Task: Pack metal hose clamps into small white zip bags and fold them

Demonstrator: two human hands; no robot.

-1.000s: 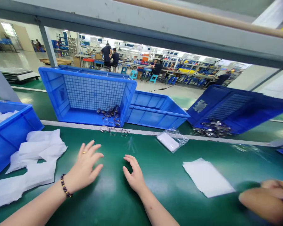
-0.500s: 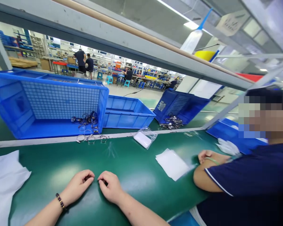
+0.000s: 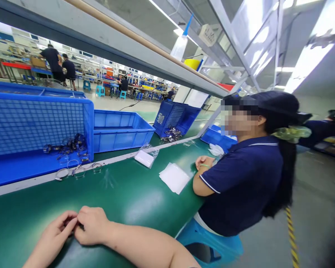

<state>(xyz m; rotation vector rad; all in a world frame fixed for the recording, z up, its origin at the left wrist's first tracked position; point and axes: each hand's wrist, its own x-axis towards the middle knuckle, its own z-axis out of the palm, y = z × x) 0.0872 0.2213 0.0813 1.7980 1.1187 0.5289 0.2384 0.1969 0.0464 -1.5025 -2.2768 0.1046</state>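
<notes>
My left hand (image 3: 56, 232) rests low over the green tabletop (image 3: 123, 212), its fingers curled in toward the thumb. My right hand (image 3: 92, 225) meets it there, fingers bent and closed, so the fingertips of both hands touch. I see no object between them; the small gap under the right fingers is dark with shadow. Beyond the hands, several thin metal rings (image 3: 58, 178) lie along the table's far edge. A stack of white sheets (image 3: 174, 178) sits to the right, and a clear bag with a white block (image 3: 144, 158) lies farther back.
A tipped blue crate (image 3: 39, 162) with dark metal parts stands at the far left, beside another blue crate (image 3: 123, 139). A darker crate (image 3: 170, 115) holds metal parts. At right a co-worker (image 3: 240, 178) sits on a blue stool (image 3: 212, 238). A shelf beam (image 3: 123, 41) crosses overhead.
My view has swung to the right, showing more of the co-worker and stool. My hands, apart before, now touch at the fingertips. The white sheeting at the left has left the view.
</notes>
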